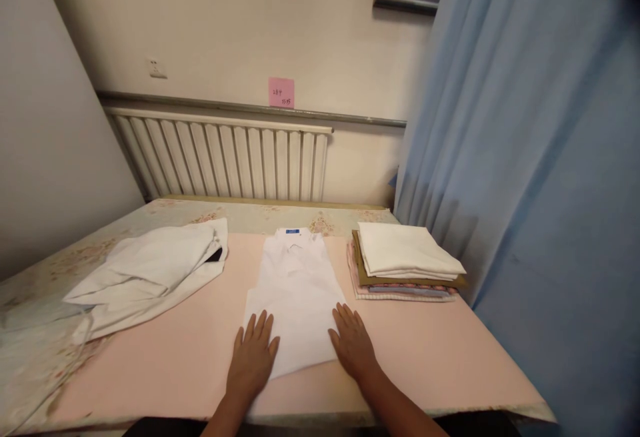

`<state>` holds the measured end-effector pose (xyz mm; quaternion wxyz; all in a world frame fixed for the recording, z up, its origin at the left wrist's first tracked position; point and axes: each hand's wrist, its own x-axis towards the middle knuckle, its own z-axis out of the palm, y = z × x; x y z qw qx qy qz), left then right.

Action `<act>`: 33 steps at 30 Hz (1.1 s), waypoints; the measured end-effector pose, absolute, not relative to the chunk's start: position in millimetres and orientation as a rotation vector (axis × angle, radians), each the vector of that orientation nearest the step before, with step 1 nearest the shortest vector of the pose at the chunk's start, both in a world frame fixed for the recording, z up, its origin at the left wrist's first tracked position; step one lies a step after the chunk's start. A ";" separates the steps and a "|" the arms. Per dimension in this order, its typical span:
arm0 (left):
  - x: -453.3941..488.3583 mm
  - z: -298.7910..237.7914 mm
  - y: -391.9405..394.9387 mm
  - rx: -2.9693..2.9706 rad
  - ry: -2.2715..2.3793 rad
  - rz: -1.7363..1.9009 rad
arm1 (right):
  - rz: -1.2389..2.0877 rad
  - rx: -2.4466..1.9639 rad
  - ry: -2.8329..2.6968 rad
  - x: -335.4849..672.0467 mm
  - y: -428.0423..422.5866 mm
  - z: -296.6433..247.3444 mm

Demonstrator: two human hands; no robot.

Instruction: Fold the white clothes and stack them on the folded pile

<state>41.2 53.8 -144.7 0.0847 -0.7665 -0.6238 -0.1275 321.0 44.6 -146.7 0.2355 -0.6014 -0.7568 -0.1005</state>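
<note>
A folded white shirt [299, 290] with a blue neck label lies lengthwise in the middle of the pink-covered table [440, 343]. My left hand [253, 355] rests flat and open on the shirt's near left corner. My right hand [351, 342] lies flat and open on its near right corner. Both palms press down, fingers spread and pointing away from me. Neither hand holds anything.
A loose pile of white garments [150, 273] lies at the left. A stack of folded clothes [405, 262], white on top, sits at the right. A radiator [225, 157] lines the wall behind. A blue curtain [525, 157] hangs along the right.
</note>
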 end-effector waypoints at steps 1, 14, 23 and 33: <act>41.1 -145.1 53.8 -2.286 -1.859 -0.381 | -0.281 -1.649 -2.073 321.0 44.5 -147.0; 41.6 -144.3 54.2 -2.301 -1.887 -0.369 | -0.285 -1.647 -2.084 322.0 44.9 -146.9; 66.1 -124.7 51.0 -2.200 -1.993 -0.275 | -0.311 -1.651 -2.078 321.0 46.5 -150.7; 120.7 -149.1 54.6 -2.504 -1.584 -0.496 | -0.332 -1.627 -2.086 321.6 46.1 -151.6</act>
